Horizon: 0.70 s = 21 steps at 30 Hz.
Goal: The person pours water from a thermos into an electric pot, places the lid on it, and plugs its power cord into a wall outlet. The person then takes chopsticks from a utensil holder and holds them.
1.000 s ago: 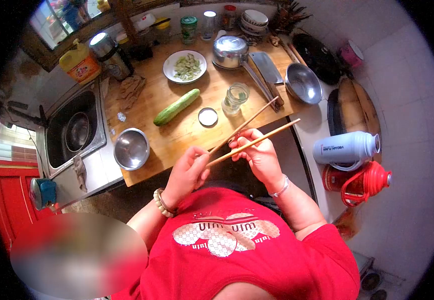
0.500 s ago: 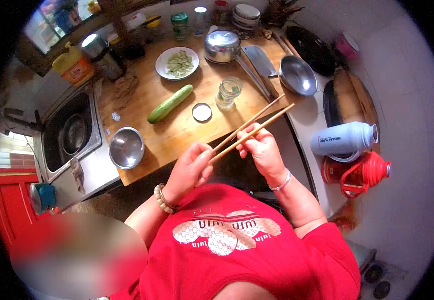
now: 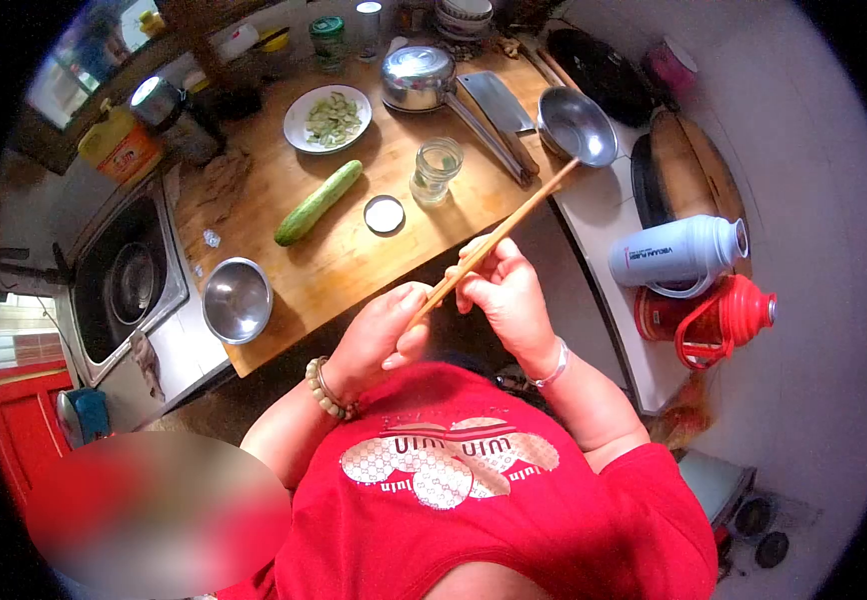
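Observation:
A pair of wooden chopsticks (image 3: 524, 212) lies close together between my two hands, slanting up to the right. My left hand (image 3: 384, 328) is closed around their lower end, and my right hand (image 3: 506, 295) grips them nearer the middle. Beyond my hands, on the wooden board, stand an uncovered glass jar (image 3: 437, 172) and a round lid (image 3: 385, 215) lying flat. To their left rests a whole green cucumber (image 3: 320, 203). Behind it is a white plate (image 3: 294, 133) holding cut pale-green pieces.
Farther back are a lidded saucepan (image 3: 419, 78) and a cleaver (image 3: 497, 101). Steel bowls sit at the left (image 3: 238, 300) and right (image 3: 577, 125). A sink (image 3: 169, 300) lies at left. Blue (image 3: 669, 250) and red (image 3: 704, 318) vacuum flasks lie at right.
The chopsticks, spread apart and crossing before, now lie together as one bundle. My right hand has shifted slightly left. The whole counter scene has moved a little left and up in view.

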{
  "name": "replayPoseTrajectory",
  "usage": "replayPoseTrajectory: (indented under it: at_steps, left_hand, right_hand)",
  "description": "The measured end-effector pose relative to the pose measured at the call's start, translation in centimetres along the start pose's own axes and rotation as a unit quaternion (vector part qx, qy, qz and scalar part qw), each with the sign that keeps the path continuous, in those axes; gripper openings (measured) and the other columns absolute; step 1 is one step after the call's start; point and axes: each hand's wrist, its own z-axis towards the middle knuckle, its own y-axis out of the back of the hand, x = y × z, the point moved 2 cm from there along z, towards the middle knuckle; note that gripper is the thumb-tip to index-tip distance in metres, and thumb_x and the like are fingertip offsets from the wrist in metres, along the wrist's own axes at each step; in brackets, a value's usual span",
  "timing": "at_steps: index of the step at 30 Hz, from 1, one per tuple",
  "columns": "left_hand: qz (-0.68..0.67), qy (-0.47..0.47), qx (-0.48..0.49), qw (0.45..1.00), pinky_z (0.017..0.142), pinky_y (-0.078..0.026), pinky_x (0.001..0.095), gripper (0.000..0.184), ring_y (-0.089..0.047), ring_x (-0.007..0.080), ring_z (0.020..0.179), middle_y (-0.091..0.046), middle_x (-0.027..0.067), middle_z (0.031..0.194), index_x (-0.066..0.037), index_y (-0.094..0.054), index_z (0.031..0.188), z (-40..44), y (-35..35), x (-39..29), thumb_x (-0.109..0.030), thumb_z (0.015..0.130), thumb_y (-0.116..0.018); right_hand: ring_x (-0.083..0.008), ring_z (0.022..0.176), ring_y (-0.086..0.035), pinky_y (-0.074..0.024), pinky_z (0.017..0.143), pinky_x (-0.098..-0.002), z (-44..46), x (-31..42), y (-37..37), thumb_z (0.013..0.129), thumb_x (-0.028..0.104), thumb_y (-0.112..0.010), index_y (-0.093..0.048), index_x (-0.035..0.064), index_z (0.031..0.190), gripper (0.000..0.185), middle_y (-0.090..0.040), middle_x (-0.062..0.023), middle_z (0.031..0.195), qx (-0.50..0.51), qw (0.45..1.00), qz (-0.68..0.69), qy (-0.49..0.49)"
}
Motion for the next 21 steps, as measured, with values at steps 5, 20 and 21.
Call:
replayPoseTrajectory:
  at_steps: [5, 20, 21]
  left_hand:
    - [-0.056, 0.025, 0.032, 0.998, 0.030, -0.019, 0.0170, 0.026, -0.023, 0.0030, 0.030, -0.031, -0.0066, 0.047, -0.009, -0.047, 0.100, -0.1, 0.3, -0.3, -0.030, 0.097, -0.032]
    - [-0.097, 0.019, 0.021, 0.995, 0.032, -0.019, 0.0175, 0.028, -0.022, 0.0024, 0.031, -0.028, -0.0083, 0.046, -0.012, -0.051, 0.101, -0.8, 1.8, -0.5, -0.034, 0.096, -0.034]
    - [-0.104, 0.020, 0.021, 0.994, 0.032, -0.019, 0.0175, 0.028, -0.022, 0.0025, 0.030, -0.028, -0.0083, 0.046, -0.012, -0.051, 0.101, -0.8, 1.9, -0.4, -0.034, 0.096, -0.034]
  right_hand:
    - [-0.0107, 0.059, -0.054, -0.0460, 0.054, -0.0222, 0.0, 0.0, -0.4, 0.086, 0.004, -0.051, -0.050, 0.0006, 0.098, 0.013, -0.058, -0.0069, 0.079, 0.019, 1.000, 0.018, 0.009]
    - [-0.0140, 0.068, -0.060, -0.0500, 0.062, -0.0243, 0.4, -0.4, -2.3, 0.090, 0.007, -0.045, -0.045, -0.0007, 0.112, 0.024, -0.060, -0.0101, 0.086, 0.027, 1.000, -0.003, -0.016]
    - [-0.0140, 0.068, -0.060, -0.0500, 0.062, -0.0243, 0.5, -0.4, -2.4, 0.090, 0.007, -0.045, -0.045, -0.0007, 0.112, 0.024, -0.060, -0.0101, 0.086, 0.027, 1.000, -0.005, -0.016]
